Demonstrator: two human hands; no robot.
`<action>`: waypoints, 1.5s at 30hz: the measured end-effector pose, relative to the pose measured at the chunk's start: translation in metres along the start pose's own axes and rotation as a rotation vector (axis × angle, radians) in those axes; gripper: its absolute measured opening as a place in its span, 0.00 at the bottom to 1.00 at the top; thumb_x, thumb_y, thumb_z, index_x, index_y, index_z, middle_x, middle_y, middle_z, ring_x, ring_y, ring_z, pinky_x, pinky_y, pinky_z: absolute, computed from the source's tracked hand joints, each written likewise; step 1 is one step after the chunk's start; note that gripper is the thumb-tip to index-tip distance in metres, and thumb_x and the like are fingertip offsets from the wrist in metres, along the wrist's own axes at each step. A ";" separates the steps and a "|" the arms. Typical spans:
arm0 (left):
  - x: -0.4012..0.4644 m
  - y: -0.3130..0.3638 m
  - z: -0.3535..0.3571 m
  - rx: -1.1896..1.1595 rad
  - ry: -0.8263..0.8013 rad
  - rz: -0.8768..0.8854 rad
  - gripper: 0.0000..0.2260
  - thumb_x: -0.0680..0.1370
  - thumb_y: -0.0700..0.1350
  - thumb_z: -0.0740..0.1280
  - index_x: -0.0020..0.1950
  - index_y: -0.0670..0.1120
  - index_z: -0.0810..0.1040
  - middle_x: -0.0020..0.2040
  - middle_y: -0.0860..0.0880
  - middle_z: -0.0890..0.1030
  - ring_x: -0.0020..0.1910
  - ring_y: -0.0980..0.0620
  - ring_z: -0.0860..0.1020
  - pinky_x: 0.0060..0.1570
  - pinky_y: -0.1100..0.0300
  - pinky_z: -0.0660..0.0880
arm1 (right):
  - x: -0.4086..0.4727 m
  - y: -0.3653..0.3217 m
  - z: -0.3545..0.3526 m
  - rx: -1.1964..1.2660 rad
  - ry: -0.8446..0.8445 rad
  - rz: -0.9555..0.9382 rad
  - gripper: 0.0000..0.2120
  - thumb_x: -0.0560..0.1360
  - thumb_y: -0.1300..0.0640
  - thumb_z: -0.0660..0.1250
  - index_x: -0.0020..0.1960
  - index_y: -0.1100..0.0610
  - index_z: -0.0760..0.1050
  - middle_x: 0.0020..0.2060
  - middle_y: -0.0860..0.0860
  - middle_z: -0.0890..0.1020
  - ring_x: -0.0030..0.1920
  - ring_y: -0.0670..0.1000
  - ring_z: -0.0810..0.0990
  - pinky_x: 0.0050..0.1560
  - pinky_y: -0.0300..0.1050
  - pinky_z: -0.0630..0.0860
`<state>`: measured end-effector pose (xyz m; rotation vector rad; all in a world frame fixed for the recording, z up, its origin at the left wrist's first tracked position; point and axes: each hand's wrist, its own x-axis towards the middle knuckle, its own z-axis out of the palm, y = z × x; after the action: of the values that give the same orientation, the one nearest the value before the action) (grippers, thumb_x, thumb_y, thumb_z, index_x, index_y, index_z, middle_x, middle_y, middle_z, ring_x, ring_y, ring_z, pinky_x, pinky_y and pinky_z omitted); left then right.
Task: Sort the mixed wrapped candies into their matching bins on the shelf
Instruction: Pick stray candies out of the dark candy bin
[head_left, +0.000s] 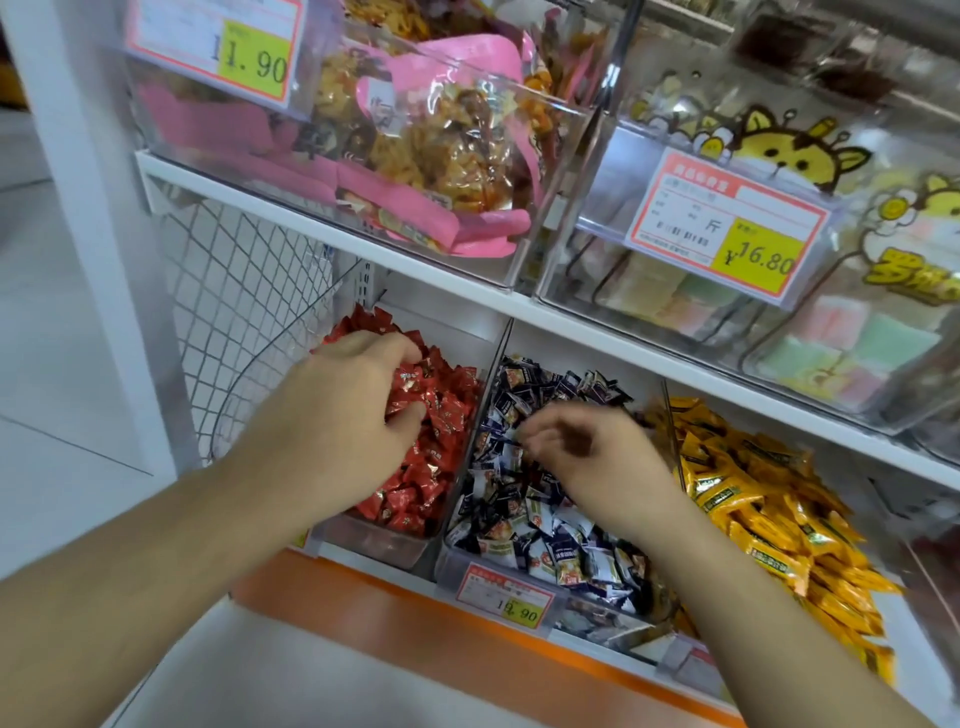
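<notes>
Left hand (353, 400): fingers curled into red candies (431, 441), gripping several, in left bin (384, 545). Right hand (587, 452): blurred, fingers bent over dark blue candies (524, 514) in middle bin (519, 587); hold unclear. Yellow candies (753, 499) beside, right

Three clear bins sit side by side on the lower shelf (597, 332), each tilted forward and heaped with small wrapped candies. The red candies (431, 467) fill the left bin (384, 545); their shiny red wrappers carry small gold marks. Just right of them, past a clear divider, the navy candies (540, 525) fill the middle bin (467, 566); these wrappers are dark blue and white with an orange picture. Right of the navy candies lie the yellow candies (769, 525), in longer yellow-orange wrappers with dark print, piled up to the front of their bin.
</notes>
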<state>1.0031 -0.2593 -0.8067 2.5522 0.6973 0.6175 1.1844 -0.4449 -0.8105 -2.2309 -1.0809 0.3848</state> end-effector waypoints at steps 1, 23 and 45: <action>-0.001 0.003 0.002 -0.008 -0.022 0.049 0.20 0.81 0.56 0.68 0.72 0.56 0.72 0.70 0.59 0.75 0.66 0.56 0.75 0.65 0.58 0.74 | 0.003 0.008 0.004 -0.105 -0.055 -0.009 0.10 0.80 0.59 0.70 0.50 0.44 0.84 0.44 0.40 0.85 0.46 0.39 0.83 0.48 0.35 0.80; -0.009 0.017 0.028 -0.105 -0.190 0.264 0.22 0.81 0.55 0.67 0.75 0.58 0.68 0.71 0.66 0.64 0.67 0.62 0.70 0.65 0.62 0.72 | 0.023 0.035 0.010 -0.452 -0.089 0.135 0.19 0.75 0.55 0.76 0.64 0.43 0.80 0.53 0.44 0.83 0.51 0.44 0.79 0.54 0.34 0.74; -0.009 0.019 0.028 -0.113 -0.205 0.249 0.22 0.82 0.55 0.66 0.75 0.57 0.68 0.72 0.66 0.63 0.66 0.62 0.71 0.63 0.66 0.72 | 0.031 0.039 0.014 -0.440 -0.004 0.154 0.15 0.73 0.57 0.76 0.58 0.48 0.80 0.47 0.42 0.82 0.49 0.44 0.80 0.46 0.32 0.72</action>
<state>1.0173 -0.2867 -0.8228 2.5685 0.2694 0.4490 1.2202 -0.4332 -0.8462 -2.7121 -1.0793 0.2294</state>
